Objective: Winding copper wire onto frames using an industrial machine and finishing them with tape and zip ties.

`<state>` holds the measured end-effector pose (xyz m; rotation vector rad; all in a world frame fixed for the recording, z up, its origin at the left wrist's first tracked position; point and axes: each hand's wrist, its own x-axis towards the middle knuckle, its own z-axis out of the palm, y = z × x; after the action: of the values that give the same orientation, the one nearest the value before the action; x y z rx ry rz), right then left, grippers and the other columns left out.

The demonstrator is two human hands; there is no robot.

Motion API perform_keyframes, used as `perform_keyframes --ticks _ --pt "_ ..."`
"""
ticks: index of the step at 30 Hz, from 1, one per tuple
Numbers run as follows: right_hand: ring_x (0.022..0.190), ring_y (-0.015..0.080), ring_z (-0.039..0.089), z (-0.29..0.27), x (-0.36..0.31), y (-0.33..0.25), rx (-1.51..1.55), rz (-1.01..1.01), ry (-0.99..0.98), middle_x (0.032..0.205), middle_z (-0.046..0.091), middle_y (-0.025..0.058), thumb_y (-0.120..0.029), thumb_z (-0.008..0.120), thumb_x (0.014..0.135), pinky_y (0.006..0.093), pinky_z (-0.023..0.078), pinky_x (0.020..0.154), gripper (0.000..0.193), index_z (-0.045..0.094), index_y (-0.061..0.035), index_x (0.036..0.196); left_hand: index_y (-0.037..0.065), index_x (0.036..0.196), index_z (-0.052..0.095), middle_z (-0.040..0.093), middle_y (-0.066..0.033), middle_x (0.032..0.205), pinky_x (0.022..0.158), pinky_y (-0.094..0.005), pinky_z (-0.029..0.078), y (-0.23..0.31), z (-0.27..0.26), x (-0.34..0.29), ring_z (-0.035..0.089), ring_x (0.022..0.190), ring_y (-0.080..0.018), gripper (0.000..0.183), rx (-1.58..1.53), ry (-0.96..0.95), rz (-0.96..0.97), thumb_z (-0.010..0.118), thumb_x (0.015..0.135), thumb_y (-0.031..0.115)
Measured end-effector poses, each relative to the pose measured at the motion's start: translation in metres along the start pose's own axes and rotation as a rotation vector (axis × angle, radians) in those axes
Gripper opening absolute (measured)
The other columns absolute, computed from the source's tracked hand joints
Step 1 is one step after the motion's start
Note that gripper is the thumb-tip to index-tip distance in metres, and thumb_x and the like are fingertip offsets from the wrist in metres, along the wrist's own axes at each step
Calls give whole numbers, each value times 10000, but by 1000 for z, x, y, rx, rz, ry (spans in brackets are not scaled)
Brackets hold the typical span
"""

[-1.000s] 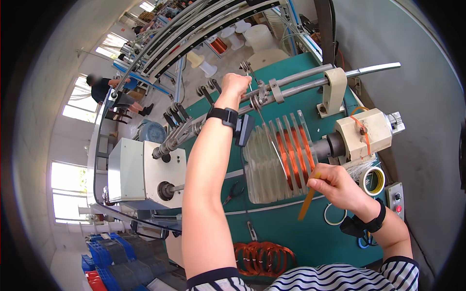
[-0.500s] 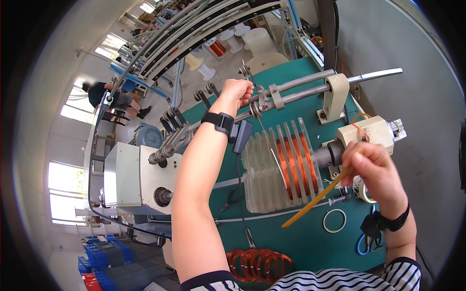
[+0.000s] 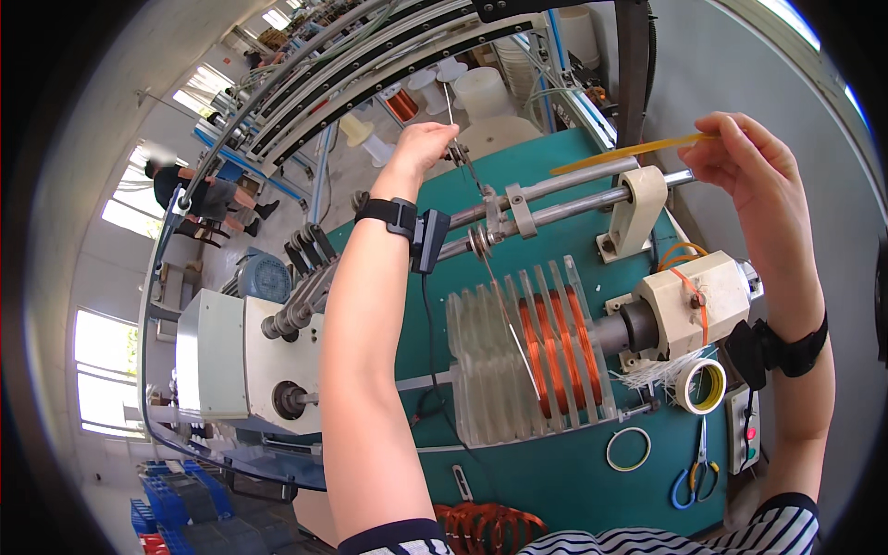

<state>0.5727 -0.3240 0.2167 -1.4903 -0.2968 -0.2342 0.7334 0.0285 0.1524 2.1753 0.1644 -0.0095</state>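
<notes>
My left hand (image 3: 425, 148) is closed beside the upper pulley (image 3: 457, 154) of the wire guide, where a thin line rises past the fingers. What the fingers hold, if anything, is hidden. A pale strand runs from the lower pulley (image 3: 478, 242) down onto a clear, slotted winding former (image 3: 481, 370). Copper wire (image 3: 558, 356) fills several slots on its right side. Raised at the right beyond the spindle housing (image 3: 698, 301), my right hand (image 3: 745, 162) pinches the end of a long flat yellow stick (image 3: 629, 153), which points left above the metal bars.
On the green table (image 3: 555, 481) lie a tape roll (image 3: 700, 386), scissors (image 3: 696, 476), a pale ring (image 3: 629, 450) and white strips (image 3: 657, 370). Finished copper coils (image 3: 495, 527) sit at the near edge. A switch box (image 3: 743, 430) stands at right. Another person (image 3: 208, 194) sits far left.
My right hand has lifted the yellow stick from near the winding former to above the bars. My left hand has shifted farther away and slightly left, up to the upper pulley.
</notes>
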Motion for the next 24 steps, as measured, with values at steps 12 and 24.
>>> perform_keyframes --ticks 12,24 --pt "765 114 639 34 10 -41 -373 -38 -73 795 671 69 -257 510 934 239 487 732 271 648 -25 961 -117 1291 363 416 -292 1315 1035 -368 316 13 -16 -17 393 1252 -368 688 46 317 253 541 841 372" --pt "655 114 606 -202 -234 -132 -808 3 388 759 667 35 -225 483 944 257 483 664 241 639 -42 962 -14 1304 420 490 -145 1281 1020 -321 314 -8 -61 -343 452 1183 -208 426 -423 317 297 511 913 131"
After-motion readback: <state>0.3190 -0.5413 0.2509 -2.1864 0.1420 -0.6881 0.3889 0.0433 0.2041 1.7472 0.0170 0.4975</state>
